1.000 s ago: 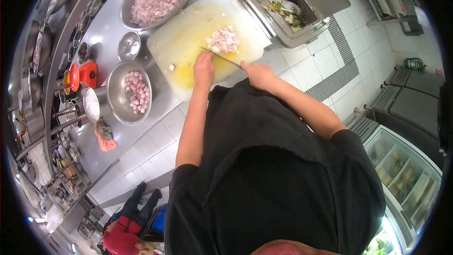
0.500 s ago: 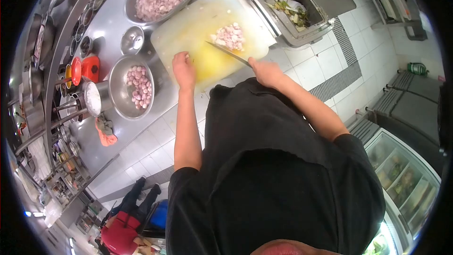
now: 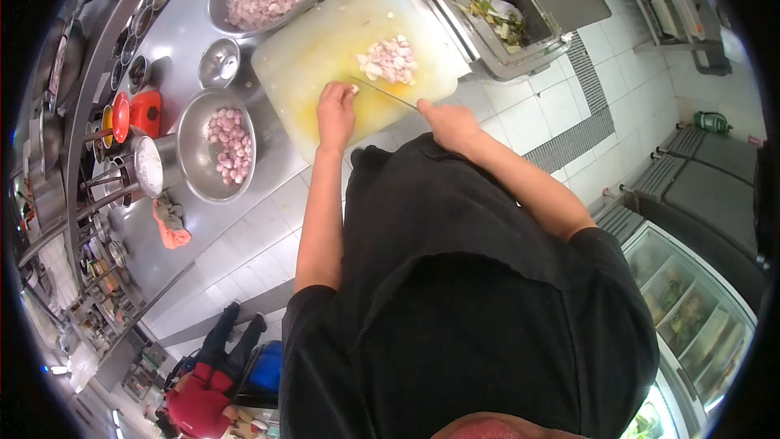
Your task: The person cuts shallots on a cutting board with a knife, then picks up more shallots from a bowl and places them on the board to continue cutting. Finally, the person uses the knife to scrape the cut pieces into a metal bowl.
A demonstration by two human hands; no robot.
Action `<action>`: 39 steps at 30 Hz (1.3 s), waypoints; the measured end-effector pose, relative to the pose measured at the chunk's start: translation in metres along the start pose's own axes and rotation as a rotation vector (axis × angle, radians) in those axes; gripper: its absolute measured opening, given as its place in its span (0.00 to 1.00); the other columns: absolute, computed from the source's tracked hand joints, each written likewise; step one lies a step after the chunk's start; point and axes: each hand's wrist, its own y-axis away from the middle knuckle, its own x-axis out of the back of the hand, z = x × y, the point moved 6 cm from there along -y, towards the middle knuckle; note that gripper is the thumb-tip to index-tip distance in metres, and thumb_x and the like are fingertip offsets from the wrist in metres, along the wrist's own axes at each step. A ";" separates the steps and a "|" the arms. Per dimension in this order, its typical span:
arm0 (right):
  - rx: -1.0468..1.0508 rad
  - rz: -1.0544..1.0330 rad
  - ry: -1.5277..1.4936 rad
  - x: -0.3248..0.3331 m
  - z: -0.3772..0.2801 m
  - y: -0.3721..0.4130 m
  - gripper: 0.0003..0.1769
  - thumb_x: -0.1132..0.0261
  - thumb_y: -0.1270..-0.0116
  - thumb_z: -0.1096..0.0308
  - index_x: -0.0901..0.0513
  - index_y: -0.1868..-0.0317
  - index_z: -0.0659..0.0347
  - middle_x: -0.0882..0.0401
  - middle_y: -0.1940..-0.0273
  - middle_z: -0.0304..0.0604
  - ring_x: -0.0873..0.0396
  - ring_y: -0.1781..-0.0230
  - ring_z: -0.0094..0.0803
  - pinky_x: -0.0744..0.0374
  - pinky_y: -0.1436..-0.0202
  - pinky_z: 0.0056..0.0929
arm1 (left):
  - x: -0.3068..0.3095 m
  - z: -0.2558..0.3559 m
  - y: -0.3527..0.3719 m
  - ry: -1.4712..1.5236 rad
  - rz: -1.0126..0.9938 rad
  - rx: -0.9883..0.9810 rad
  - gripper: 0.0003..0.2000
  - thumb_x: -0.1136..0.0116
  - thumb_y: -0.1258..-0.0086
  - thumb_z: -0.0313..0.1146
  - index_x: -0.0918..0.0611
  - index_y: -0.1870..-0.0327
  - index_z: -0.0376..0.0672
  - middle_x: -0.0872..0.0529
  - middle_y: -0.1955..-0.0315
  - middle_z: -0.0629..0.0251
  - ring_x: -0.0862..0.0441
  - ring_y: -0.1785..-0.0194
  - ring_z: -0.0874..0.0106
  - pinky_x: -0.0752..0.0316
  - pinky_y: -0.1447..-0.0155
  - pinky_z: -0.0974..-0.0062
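Observation:
My left hand (image 3: 335,114) is closed over the near-left part of the yellow-stained white cutting board (image 3: 296,41), with a small pale shallot piece (image 3: 353,90) at its fingertips. In my right hand (image 3: 447,123), at the board's near edge, is the handle of a knife (image 3: 388,96), whose blade points left toward my left fingers. Beyond the blade lies a pile of chopped shallots (image 3: 390,60). A steel bowl (image 3: 188,143) of peeled whole shallots (image 3: 231,146) stands left of the board.
A large bowl (image 3: 215,10) of chopped shallots stands beyond the board, near a small steel bowl (image 3: 219,63). Right of the board is a grey bin (image 3: 520,73) with scraps. An orange cloth (image 3: 171,228) lies at the counter's edge. Another person (image 3: 199,402) is in the background.
My left hand has moved right across the board, closer to the knife tip, and the shallot piece now shows at its fingertips. The view has shifted slightly.

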 end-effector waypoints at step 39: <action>0.032 0.065 0.028 0.003 -0.006 -0.005 0.17 0.39 0.31 0.74 0.28 0.42 0.58 0.10 0.62 0.52 0.09 0.62 0.51 0.15 0.65 0.50 | -0.021 0.013 -0.022 0.008 -0.030 0.067 0.01 0.39 0.32 0.19 0.17 0.63 0.34 0.15 0.61 0.49 0.17 0.56 0.48 0.22 0.49 0.57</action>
